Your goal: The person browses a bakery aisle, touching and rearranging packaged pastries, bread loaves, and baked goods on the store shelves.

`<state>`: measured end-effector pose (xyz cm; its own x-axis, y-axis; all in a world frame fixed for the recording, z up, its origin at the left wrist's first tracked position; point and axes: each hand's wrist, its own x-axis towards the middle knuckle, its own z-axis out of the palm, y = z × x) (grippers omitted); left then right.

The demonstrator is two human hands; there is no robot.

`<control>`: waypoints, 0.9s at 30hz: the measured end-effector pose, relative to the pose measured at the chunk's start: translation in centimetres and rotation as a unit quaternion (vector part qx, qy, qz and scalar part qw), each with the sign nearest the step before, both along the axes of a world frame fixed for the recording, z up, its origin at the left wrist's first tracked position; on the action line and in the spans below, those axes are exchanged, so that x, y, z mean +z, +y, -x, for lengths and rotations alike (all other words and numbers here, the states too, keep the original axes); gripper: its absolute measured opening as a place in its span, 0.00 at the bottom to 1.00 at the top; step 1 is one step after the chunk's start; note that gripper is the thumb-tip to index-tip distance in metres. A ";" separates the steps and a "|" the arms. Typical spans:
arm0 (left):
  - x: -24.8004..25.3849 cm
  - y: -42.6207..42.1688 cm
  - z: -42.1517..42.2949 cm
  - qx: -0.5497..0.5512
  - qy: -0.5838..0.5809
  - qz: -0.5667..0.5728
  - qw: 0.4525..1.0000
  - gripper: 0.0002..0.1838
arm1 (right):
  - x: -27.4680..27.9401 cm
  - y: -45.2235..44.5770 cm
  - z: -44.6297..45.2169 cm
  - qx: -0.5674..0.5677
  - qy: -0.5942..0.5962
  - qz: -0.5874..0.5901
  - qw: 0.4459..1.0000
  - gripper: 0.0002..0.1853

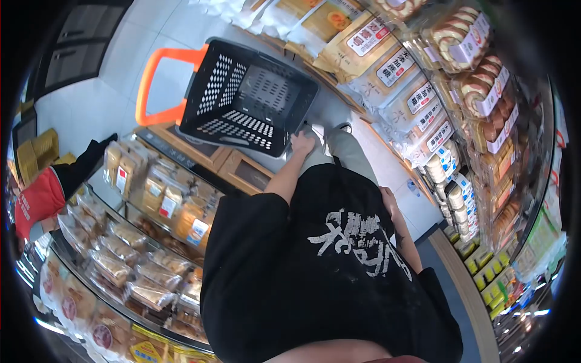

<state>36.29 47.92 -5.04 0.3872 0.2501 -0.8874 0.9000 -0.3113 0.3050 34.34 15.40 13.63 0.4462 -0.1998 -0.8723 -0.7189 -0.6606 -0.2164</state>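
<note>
A black plastic shopping basket [200, 121] with perforated walls stands ahead of me, its opening tilted towards me. Its orange handle [145, 91] sticks out at the far left side, and I see no goods inside. My left hand [302, 144] reaches down to the basket's near corner, fingers curled at the rim. By my right hip, partly behind the black shirt [260, 266], hangs my right hand [388, 199]; its fingers are mostly hidden, and nothing shows in it.
Packaged bread [163, 199] fills the tiered shelves on the left. Bagged loaves [396, 66] and boxed rolls [490, 91] are stacked along the right. A person in a red apron [39, 202] is at the far left. Pale floor tiles [124, 60] lie beyond the basket.
</note>
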 end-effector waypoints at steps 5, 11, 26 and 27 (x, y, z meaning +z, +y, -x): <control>-1.4 -0.3 0.4 -0.205 -0.121 -0.062 0.969 0.22 | -1.5 -3.4 1.3 0.167 0.023 0.017 0.986 0.16; -6.5 0.2 -1.7 -0.157 0.012 0.000 0.988 0.30 | -3.1 -10.0 5.3 0.121 0.041 -0.011 0.992 0.15; -7.3 -7.7 5.8 -0.156 -0.069 -0.133 0.976 0.37 | -9.0 -18.2 10.2 0.048 -0.004 0.015 0.999 0.17; -6.8 -8.5 6.0 -0.165 -0.061 -0.113 0.978 0.36 | -8.6 -17.8 10.2 0.037 -0.008 0.016 0.999 0.17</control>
